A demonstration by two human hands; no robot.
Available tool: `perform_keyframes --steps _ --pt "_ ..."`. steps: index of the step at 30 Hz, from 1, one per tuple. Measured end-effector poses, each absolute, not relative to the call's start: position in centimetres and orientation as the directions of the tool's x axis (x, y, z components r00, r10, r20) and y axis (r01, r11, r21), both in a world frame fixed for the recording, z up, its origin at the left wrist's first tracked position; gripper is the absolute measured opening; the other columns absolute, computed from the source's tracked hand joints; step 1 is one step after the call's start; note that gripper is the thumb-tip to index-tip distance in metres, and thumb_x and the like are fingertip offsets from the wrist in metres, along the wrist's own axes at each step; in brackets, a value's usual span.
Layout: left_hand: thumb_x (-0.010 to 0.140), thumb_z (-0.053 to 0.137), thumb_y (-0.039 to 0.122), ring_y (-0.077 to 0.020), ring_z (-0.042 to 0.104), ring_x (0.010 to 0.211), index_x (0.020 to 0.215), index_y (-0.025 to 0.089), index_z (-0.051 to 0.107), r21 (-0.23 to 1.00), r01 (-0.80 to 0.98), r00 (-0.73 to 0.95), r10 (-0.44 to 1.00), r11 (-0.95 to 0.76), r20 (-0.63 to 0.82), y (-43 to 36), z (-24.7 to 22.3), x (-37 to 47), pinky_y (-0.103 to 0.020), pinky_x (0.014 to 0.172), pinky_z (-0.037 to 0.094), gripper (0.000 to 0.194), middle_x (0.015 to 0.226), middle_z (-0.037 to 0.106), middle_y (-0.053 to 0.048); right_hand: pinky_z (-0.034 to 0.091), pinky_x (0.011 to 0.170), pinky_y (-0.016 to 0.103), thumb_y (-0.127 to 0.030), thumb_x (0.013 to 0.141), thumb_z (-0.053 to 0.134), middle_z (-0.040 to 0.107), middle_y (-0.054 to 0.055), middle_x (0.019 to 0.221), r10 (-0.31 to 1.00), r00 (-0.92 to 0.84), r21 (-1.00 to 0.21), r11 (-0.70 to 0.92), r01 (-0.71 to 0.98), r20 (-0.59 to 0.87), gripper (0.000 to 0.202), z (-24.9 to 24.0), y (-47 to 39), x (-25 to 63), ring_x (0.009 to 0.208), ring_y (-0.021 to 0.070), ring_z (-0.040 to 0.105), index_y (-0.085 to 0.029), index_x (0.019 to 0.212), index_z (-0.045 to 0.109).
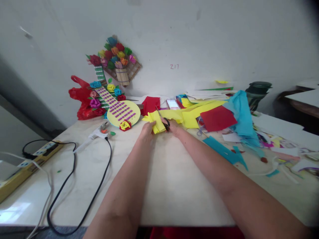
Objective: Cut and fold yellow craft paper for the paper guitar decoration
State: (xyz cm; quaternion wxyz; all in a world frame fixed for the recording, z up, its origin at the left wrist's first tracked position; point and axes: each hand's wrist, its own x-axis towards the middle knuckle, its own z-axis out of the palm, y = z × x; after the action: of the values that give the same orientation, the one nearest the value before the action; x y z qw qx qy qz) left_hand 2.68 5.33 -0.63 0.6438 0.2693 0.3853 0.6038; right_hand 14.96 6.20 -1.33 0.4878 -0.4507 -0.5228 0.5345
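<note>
My left hand (148, 129) is closed on the left end of a folded piece of yellow crepe paper (159, 127). In my right hand (173, 127) is a pair of scissors (166, 124) with dark handles. Their blades point up and away, across the yellow paper; whether they are parted I cannot make out. More yellow paper (190, 119) stretches out behind and to the right of my right hand. A piece of red paper (218, 119) lies on that stretch, and blue crepe paper (243, 114) is heaped beyond it.
A yellow paper guitar (124, 114) with paper flowers leans at the left, near a red plastic bag (83, 103). In front lies a white glue gun (98, 133), its black cord looping toward a power strip (35, 161). Blue scraps (221, 151) and a dark bottle (256, 94) are at the right.
</note>
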Motion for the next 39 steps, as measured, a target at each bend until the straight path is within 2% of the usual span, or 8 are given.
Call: perform_keyframes --steps 12,22,31,36,39 --pt "0.07 0.047 0.005 -0.0213 0.063 0.074 0.098 0.009 0.055 0.825 -0.557 -0.036 0.99 0.095 -0.139 5.6 -1.1 2.6 -0.037 0.075 0.05 0.029 0.086 0.065 -0.011 0.036 0.039 0.025 -0.052 0.064 0.057 0.047 0.001 0.042 0.997 -0.07 -0.995 0.033 0.096 0.026 0.036 -2.8 7.4 15.1 0.04 0.0117 0.043 -0.019 0.052 0.051" --pt "0.07 0.048 0.005 -0.0211 0.063 0.076 0.1 0.009 0.055 0.819 -0.563 -0.033 0.988 0.105 -0.149 5.3 -0.8 2.8 -0.035 0.075 0.05 0.031 0.084 0.065 -0.011 0.037 0.043 0.026 -0.05 0.067 0.054 0.049 0.0 0.043 0.998 -0.038 -0.981 0.059 0.183 0.052 0.033 -2.9 7.5 15.3 0.043 0.0129 0.045 -0.019 0.058 0.055" --pt "0.07 0.048 0.005 -0.0208 0.063 0.078 0.096 0.01 0.055 0.823 -0.556 -0.047 0.985 0.114 -0.168 5.5 -0.9 2.8 -0.034 0.076 0.05 0.028 0.083 0.065 -0.01 0.042 0.058 0.024 -0.039 0.065 0.061 0.059 0.003 0.057 0.996 0.043 -0.986 0.073 0.151 0.08 0.023 -1.3 6.1 14.7 0.064 0.0153 0.055 -0.016 0.066 0.058" --pt "0.069 0.049 0.005 -0.0212 0.063 0.076 0.094 0.009 0.055 0.823 -0.554 -0.05 0.982 0.125 -0.182 5.4 -0.8 2.8 -0.035 0.075 0.05 0.026 0.084 0.065 -0.011 0.042 0.047 0.022 -0.043 0.066 0.057 0.06 0.001 0.063 0.995 -0.076 -0.998 0.058 0.008 0.057 0.026 -1.5 6.0 14.6 0.055 0.012 0.053 -0.018 0.072 0.058" --pt "0.07 0.048 0.006 -0.0211 0.062 0.077 0.094 0.01 0.055 0.811 -0.573 -0.076 0.978 0.118 -0.196 5.5 -0.8 2.5 -0.034 0.075 0.05 0.025 0.081 0.064 -0.01 0.039 0.04 0.02 -0.046 0.066 0.057 0.056 -0.003 0.058 0.992 -0.12 -0.999 0.038 -0.033 0.042 0.03 -1.4 5.8 14.6 0.046 0.0092 0.049 -0.02 0.08 0.056"
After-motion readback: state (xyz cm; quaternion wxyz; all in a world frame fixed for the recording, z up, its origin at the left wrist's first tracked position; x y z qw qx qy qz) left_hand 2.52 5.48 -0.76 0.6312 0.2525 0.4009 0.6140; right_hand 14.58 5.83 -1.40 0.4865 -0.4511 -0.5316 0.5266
